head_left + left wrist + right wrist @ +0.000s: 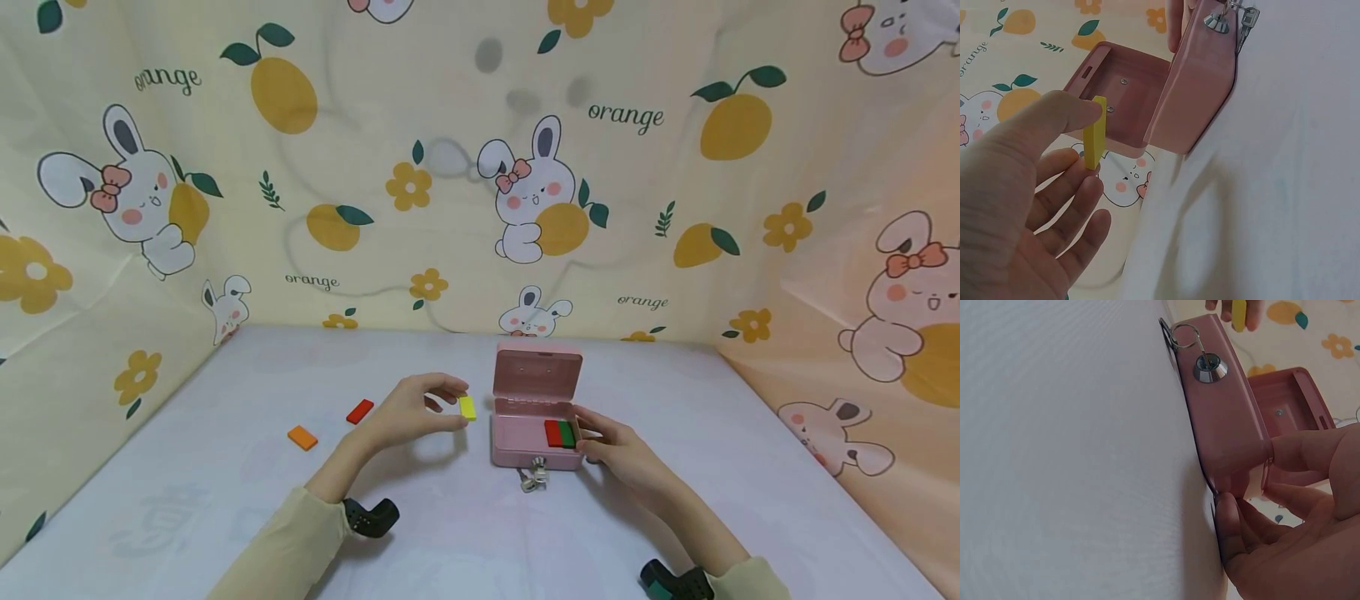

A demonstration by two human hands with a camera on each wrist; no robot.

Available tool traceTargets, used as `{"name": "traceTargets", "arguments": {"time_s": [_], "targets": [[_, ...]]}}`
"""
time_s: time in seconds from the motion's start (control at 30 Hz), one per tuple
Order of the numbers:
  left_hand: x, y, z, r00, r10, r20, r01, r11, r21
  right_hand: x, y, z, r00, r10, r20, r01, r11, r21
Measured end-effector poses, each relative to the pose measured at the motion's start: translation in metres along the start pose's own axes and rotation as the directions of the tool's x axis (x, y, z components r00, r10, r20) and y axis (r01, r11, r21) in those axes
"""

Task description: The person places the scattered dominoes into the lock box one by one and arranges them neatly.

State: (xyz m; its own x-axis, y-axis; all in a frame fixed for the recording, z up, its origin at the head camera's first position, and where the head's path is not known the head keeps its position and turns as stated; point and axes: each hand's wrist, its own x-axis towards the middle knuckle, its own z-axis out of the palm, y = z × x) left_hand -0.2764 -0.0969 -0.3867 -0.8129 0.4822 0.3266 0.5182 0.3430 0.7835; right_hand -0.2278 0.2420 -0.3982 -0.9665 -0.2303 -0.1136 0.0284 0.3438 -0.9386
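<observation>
My left hand pinches a yellow domino-like block between thumb and fingertips, held in the air just left of the pink metal cash box. In the left wrist view the yellow block stands on end under the thumb, the other fingers spread below it. The box's lid is raised. Inside, at the right end, a red block and a green block lie side by side. My right hand grips the box's right side, with fingers at the rim and low on the side wall.
An orange block and another red block lie on the white tabletop left of the box. Keys hang from the box's front lock. A printed curtain stands behind and along both sides.
</observation>
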Motion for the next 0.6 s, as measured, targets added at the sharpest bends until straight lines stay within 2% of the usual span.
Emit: {"name": "traceTargets", "arguments": {"time_s": [0.37,0.6], "targets": [[-0.0004,0.0003,0.0017,1.000,0.016,0.006,-0.016,1.000,-0.019,-0.0001,0.0008,-0.0005,1.000,0.004,-0.006,-0.004,1.000,-0.005],[0.0005,0.0074,0.0040,1.000,0.002,0.006,-0.002,0.999,0.032,-0.0001,0.0001,0.0000,1.000,0.012,-0.011,-0.012,1.000,-0.005]]}}
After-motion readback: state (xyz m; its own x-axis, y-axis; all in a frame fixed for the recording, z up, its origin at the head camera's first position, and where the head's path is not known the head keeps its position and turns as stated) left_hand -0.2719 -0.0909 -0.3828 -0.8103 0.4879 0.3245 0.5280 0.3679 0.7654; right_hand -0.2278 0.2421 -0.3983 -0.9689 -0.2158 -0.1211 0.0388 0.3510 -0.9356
